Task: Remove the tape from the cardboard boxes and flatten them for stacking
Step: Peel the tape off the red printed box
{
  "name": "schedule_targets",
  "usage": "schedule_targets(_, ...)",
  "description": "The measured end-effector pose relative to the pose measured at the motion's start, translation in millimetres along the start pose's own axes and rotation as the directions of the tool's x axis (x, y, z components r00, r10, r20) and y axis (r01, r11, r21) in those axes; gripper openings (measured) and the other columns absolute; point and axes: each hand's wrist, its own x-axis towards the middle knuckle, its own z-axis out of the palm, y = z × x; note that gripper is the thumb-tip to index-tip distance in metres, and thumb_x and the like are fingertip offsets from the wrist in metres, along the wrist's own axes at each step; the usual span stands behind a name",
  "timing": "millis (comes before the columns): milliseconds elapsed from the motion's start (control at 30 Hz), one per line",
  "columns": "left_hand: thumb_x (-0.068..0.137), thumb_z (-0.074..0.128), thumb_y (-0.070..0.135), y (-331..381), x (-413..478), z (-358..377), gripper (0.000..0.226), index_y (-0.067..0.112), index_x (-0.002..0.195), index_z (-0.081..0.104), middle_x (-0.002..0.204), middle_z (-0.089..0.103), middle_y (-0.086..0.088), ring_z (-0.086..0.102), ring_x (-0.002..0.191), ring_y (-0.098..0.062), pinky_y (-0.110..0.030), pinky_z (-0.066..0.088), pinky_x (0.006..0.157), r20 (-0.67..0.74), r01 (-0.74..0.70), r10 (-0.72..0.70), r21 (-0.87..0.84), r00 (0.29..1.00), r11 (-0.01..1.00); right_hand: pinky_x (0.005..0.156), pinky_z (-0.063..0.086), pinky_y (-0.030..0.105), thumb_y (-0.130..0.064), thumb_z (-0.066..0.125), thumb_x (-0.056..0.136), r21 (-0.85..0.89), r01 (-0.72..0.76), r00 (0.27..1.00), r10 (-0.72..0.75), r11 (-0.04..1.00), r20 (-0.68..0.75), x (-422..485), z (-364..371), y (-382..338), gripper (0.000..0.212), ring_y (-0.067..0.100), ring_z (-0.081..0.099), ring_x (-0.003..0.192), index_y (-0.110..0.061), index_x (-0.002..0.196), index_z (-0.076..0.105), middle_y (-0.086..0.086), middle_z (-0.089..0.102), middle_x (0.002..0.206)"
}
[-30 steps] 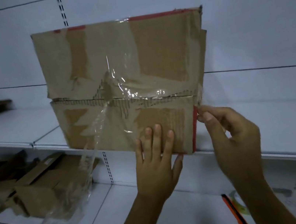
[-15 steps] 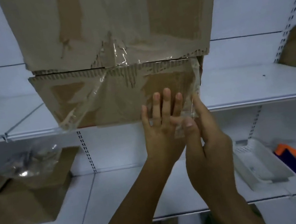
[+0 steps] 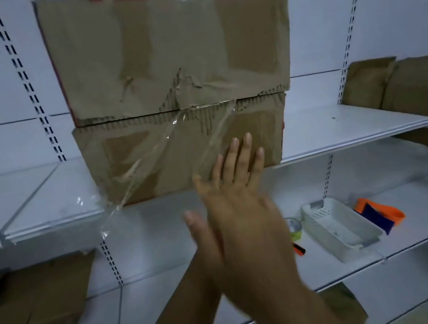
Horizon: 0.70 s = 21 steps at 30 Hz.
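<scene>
Head view caught flat cardboard [image 3: 35, 316] lying on the lower shelf [image 3: 158, 296] at far left, then the cardboard box [image 3: 162, 58] up at the front edge of the upper shelf [image 3: 342, 130], seamed face toward us, clear tape [image 3: 150, 155] hanging loose past its lower left corner. The left hand [image 3: 239, 169] pressed flat on the box's lower right, fingers straight, while the right hand [image 3: 247, 235] crossed in front, blurred — whether it pinched the tape, I couldn't tell. Further right, a white tray [image 3: 338, 229] and an orange tool [image 3: 378, 217] sat on the lower shelf.
</scene>
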Motion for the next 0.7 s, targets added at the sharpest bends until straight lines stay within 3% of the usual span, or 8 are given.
schedule_targets(67,0.100,0.039,0.025,-22.1,-13.1,-23.7,0.051,0.018,0.148,0.021,0.155,0.023,-0.015,0.023,0.143,-0.027,-0.021,0.020,0.111,-0.077,-0.022,0.012,-0.129,0.997,0.991,0.096,0.041,0.044,-0.046,0.032,0.093,0.155,0.099,0.964,-0.056,0.983,-0.260,14.6,-9.9,11.1,0.047,0.028,0.051,0.119,-0.023,0.117,0.066,0.009,0.059,0.128)
schedule_targets(133,0.089,0.059,0.019,-40.1,-27.5,-47.3,0.031,0.014,0.120,0.061,0.139,0.049,-0.019,0.046,0.130,-0.031,-0.031,0.036,0.105,-0.198,-0.121,0.096,-0.115,0.975,0.986,0.096,0.041,0.046,-0.042,0.035,0.097,0.270,0.086,0.924,0.025,0.959,-0.382,43.3,-17.6,39.2,0.044,0.021,0.050,0.116,-0.017,0.110,0.069,0.006,0.058,0.124)
schedule_targets(200,0.086,0.062,0.013,-57.5,-34.4,-72.7,0.018,0.013,0.100,0.072,0.136,0.052,-0.017,0.048,0.128,-0.031,-0.043,0.037,0.105,-0.320,-0.259,0.248,0.008,0.915,0.966,0.098,0.040,0.047,-0.039,0.038,0.098,0.326,0.069,0.904,0.079,0.943,-0.421,75.6,-21.6,52.6,0.037,0.016,0.047,0.118,-0.017,0.110,0.066,0.005,0.055,0.127)
schedule_targets(300,0.087,0.060,0.016,-77.1,-18.1,-109.6,0.024,0.014,0.109,0.069,0.131,0.057,-0.012,0.052,0.121,-0.029,-0.043,0.040,0.101,-0.387,-0.185,0.175,0.012,0.905,0.983,0.100,0.040,0.042,-0.033,0.048,0.095,0.261,0.153,0.883,-0.012,0.953,-0.470,105.0,-5.7,47.3,0.032,0.019,0.047,0.120,-0.016,0.119,0.060,0.007,0.054,0.129)
schedule_targets(400,0.088,0.057,0.026,-86.9,5.8,-144.6,0.034,0.017,0.120,0.062,0.118,0.063,-0.001,0.059,0.106,-0.017,-0.033,0.046,0.090,-0.310,-0.065,-0.061,-0.382,0.949,0.922,0.105,0.027,0.029,-0.026,0.057,0.091,0.176,0.145,0.864,-0.037,0.974,-0.503,108.1,17.9,48.9,0.044,0.027,0.042,0.130,-0.011,0.132,0.052,0.013,0.047,0.139)
schedule_targets(433,0.088,0.055,0.030,-94.7,18.9,-154.2,0.036,0.018,0.122,0.060,0.118,0.062,-0.001,0.057,0.107,-0.017,-0.029,0.045,0.088,-0.321,-0.048,-0.084,-0.382,0.943,0.923,0.107,0.024,0.029,-0.024,0.059,0.090,0.154,0.143,0.863,-0.047,0.978,-0.503,106.2,24.1,49.2,0.047,0.028,0.038,0.134,-0.010,0.134,0.049,0.014,0.043,0.144)
schedule_targets(600,0.094,0.043,0.048,-138.3,96.2,-163.0,0.061,0.019,0.146,0.029,0.153,0.028,-0.009,0.021,0.142,-0.027,-0.047,0.014,0.114,-0.326,0.105,-0.052,0.145,0.944,0.984,0.110,0.023,0.030,-0.017,0.064,0.088,0.117,0.188,0.840,-0.098,0.975,-0.533,104.8,35.0,54.0,0.046,0.030,0.032,0.139,-0.013,0.133,0.052,0.016,0.038,0.147)
schedule_targets(700,0.094,0.028,0.054,-137.2,107.8,-139.2,0.064,0.017,0.146,0.026,0.145,0.034,-0.012,0.026,0.138,-0.030,-0.047,0.005,0.116,-0.373,0.223,-0.116,0.258,0.921,0.940,0.108,0.028,0.032,-0.013,0.063,0.087,0.229,0.156,0.813,0.007,0.961,-0.582,104.2,35.3,42.5,0.040,0.029,0.039,0.132,-0.012,0.126,0.058,0.015,0.045,0.140)
